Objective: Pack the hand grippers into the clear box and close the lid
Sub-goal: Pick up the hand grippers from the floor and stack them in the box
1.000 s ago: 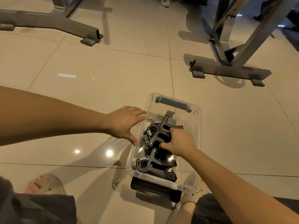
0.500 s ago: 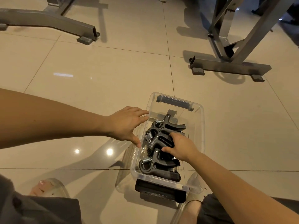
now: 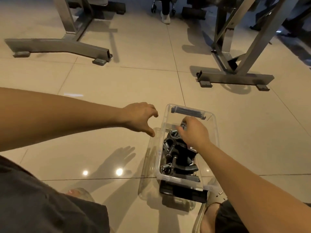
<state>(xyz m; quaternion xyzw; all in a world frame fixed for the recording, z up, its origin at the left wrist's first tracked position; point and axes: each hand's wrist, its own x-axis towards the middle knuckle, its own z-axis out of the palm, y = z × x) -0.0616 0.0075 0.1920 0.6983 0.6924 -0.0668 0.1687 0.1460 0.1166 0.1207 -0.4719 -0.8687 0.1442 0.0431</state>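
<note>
The clear box stands on the tiled floor between my feet, without its lid on. Several black hand grippers with metal springs lie packed inside it. My right hand reaches into the far half of the box, its fingers curled over the end of the topmost hand gripper. My left hand hovers just left of the box's far corner, fingers spread, holding nothing. The clear lid rests on the floor against the box's left side. Black latches sit at the far end and the near end.
Grey metal equipment frames stand on the floor at the far left and the far right. Another person's white shoe shows at the top. My sandalled feet flank the box.
My right hand has slid from the middle of the grippers to the far end of the box. My left hand has drawn away from the box rim to the left. The view has tilted up.
</note>
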